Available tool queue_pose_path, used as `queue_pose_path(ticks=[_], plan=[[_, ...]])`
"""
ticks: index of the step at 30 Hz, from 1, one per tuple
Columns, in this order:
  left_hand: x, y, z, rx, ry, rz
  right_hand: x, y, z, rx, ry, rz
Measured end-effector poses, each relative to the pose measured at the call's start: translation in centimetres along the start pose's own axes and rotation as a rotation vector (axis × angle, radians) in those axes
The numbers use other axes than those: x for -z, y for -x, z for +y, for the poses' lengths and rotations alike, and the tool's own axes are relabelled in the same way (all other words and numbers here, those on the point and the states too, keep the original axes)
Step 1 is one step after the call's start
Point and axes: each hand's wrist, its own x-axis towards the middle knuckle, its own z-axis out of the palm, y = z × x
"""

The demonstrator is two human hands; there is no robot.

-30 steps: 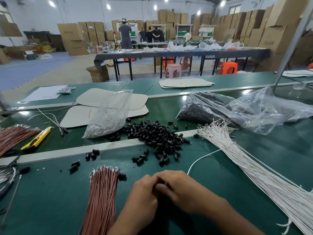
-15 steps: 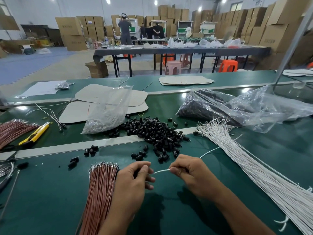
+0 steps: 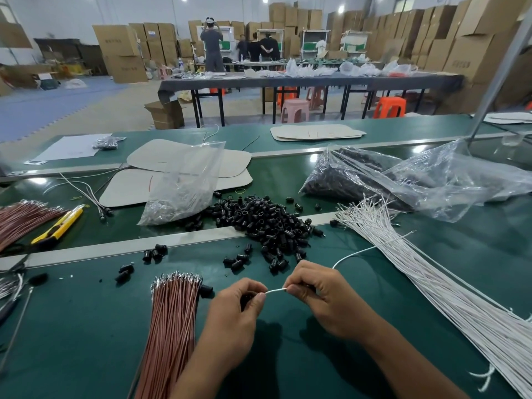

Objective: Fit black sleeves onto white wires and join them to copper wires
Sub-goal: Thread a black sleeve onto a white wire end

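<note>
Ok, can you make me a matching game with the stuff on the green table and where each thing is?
1 held white wire
2 near copper wires
3 yellow knife
4 loose black sleeves

A between left hand and right hand
B far left of the table
C heaped beyond both hands
D just left of the left hand

Pairs: 1-A, 2-D, 3-B, 4-C

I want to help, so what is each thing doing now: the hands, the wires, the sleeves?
Left hand: grips a black sleeve.
Right hand: pinches the white wire.
White wire: stretched between both hands.
Copper wires: bundled, lying untouched.
Loose sleeves: heaped, untouched.
</note>
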Motion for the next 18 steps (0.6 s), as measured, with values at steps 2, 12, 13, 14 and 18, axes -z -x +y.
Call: queue_pose_path(ticks=[2, 12, 13, 14, 18], plan=[[-0.03, -0.12, -0.16, -0.049, -0.048, 0.005, 0.11, -0.05, 0.03, 0.000, -0.002, -0.003], [0.04, -0.39, -0.68, -0.193, -0.259, 0.126, 0.21, 0.22, 0.22, -0.050, 0.145, -0.110], [0.15, -0.35, -0.71, -0.201, -0.256, 0.132, 0.14, 0.27, 0.28, -0.047, 0.172, -0.119], [0.25, -0.32, -0.72, -0.204, -0.242, 0.134, 0.12, 0.28, 0.29, -0.049, 0.184, -0.111], [0.32, -0.36, -0.72, -0.137, -0.175, 0.112, 0.17, 0.16, 0.07, -0.097, 0.159, -0.002]])
